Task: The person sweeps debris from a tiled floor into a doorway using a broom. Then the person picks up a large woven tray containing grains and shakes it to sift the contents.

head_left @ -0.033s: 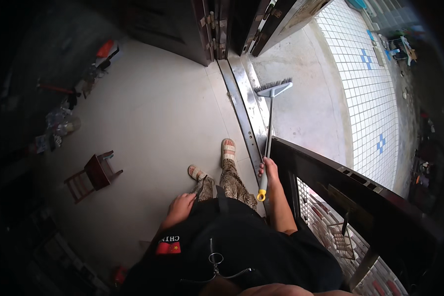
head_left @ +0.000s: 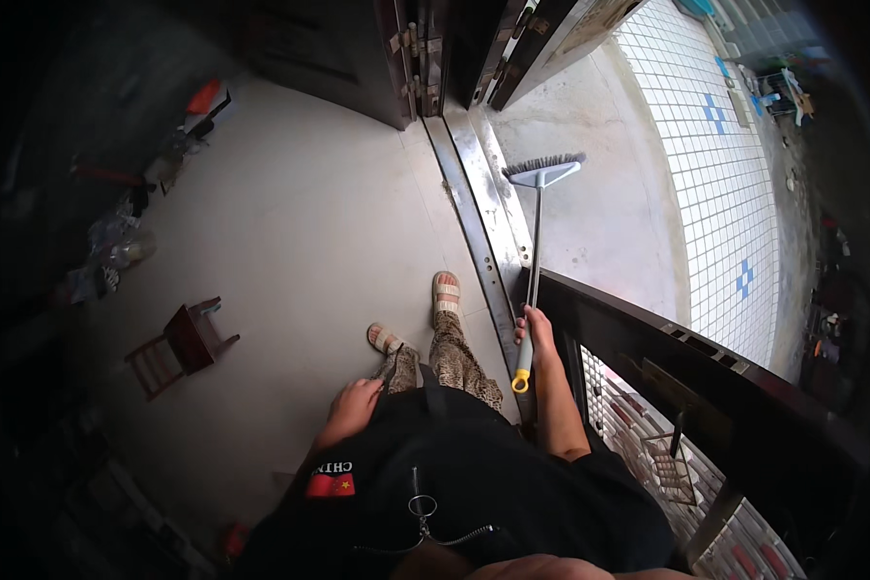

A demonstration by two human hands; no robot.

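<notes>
My right hand (head_left: 543, 334) is closed around the grey grip of a broom (head_left: 536, 232), near its yellow hanging loop. The metal pole runs away from me to a pale blue-grey head with dark bristles (head_left: 543, 161) along its far edge. That head is over the concrete just beyond the metal door threshold (head_left: 488, 179); whether it touches the ground I cannot tell. My left hand (head_left: 354, 404) lies against my left thigh with nothing visible in it, its fingers loosely stretched.
A small wooden chair (head_left: 191, 340) is on the floor at left. Dark door panels (head_left: 367, 58) stand folded at the far side, and another door (head_left: 667, 338) stands at right. White tiles (head_left: 720, 174) lie beyond the concrete. Clutter (head_left: 116, 242) lines the left wall.
The broom has shifted slightly to the right, together with my right hand. My left hand stays in place.
</notes>
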